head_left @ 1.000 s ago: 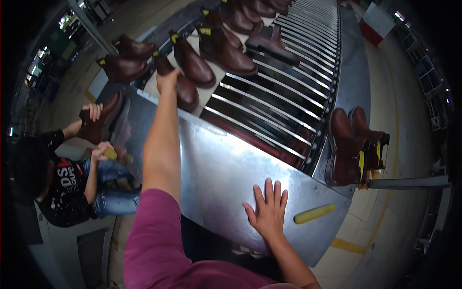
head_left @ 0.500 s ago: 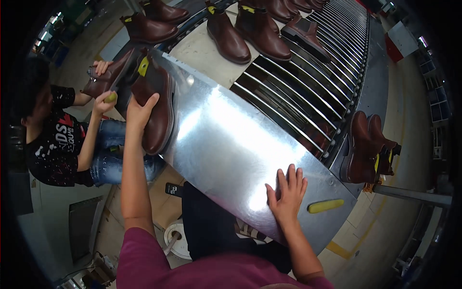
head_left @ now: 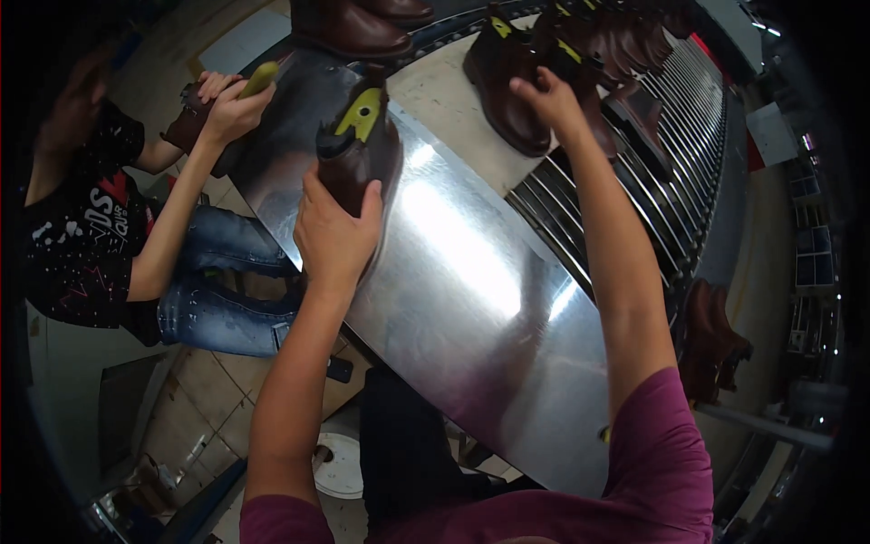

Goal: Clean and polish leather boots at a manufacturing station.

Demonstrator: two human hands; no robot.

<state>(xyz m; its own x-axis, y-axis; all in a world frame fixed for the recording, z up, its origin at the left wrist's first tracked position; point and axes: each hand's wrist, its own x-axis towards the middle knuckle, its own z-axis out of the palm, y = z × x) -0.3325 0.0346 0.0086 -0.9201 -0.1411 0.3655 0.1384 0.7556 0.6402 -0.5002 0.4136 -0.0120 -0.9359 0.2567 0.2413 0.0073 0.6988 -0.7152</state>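
My left hand [head_left: 333,238] clamped round the heel of a brown boot [head_left: 362,150] at the steel worktop's [head_left: 471,299] left edge, toe pointing away, my right hand [head_left: 544,98] fingers curled on a second boot [head_left: 506,100] at the far edge

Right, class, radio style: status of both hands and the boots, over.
Left hand gripping brown boot on steel table. Right hand on second boot at the rollers. Co-worker's hands close by, nothing blocking.

Left hand [head_left: 335,231] around a brown boot [head_left: 361,150] on the steel table [head_left: 471,299], right hand [head_left: 548,100] on another boot [head_left: 507,91].
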